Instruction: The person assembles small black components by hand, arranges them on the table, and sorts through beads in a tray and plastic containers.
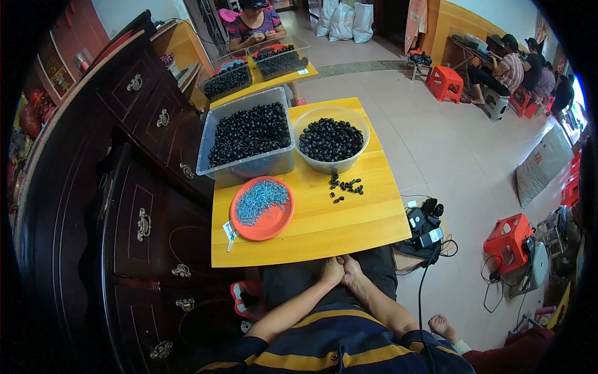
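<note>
My left hand and my right hand meet over my lap, just below the near edge of the yellow table. Both have their fingers curled in; whatever they hold, if anything, is hidden. On the tabletop, an orange-red plate carries a heap of small clear-blue pieces. Behind it stands a clear rectangular bin full of small black cylindrical parts. A round translucent tub to its right holds more black parts. Several loose black parts lie in front of the tub.
Dark wooden cabinets with metal handles line the left side. Across the table, another person works behind more bins. A cable with black adapters lies right of the table, near a red stool. Other people sit at far right.
</note>
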### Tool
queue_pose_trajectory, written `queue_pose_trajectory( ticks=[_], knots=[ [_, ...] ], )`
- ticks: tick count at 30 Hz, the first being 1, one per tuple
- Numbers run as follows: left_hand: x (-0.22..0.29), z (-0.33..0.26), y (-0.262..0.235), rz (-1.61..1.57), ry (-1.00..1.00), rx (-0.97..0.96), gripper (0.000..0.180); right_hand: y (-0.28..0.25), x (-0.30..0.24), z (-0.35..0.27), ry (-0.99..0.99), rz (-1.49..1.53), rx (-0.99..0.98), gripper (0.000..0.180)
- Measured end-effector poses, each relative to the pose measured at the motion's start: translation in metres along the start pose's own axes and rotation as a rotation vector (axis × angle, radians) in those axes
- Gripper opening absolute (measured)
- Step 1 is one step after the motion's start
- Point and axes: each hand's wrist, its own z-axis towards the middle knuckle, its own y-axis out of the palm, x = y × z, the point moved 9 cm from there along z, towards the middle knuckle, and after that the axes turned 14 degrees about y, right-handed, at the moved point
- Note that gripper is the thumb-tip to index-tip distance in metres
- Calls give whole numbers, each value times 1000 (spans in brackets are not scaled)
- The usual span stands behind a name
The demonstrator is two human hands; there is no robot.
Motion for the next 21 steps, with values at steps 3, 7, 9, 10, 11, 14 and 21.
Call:
queue_pose_trajectory(
  ticks=[3, 7, 9, 10, 11, 14, 21],
  knots=[
    [-32, 2, 16, -106, -36, 30, 39, 25, 1, -8, 30, 80, -157, 33],
    [-17, 0, 11, -89, 21, -36, 43, 56, 7, -34, 143, 55, -288, 40],
    [9, 2, 0, 15, 277, 55, 47, 60, 5, -47, 129, -8, -124, 43],
    [13, 2, -4, 11, 283, 49, 47, 54, 7, -43, 120, 0, -102, 45],
    [13, 2, -3, 69, 260, -19, 49, 49, 7, -40, 111, 9, -80, 47],
    [1, 4, -1, 134, 160, -119, 50, 44, 11, -35, 127, -28, -25, 44],
    [-33, 5, -2, 147, -85, -147, 48, 60, 27, -54, 110, -149, 28, 35]
  ],
)
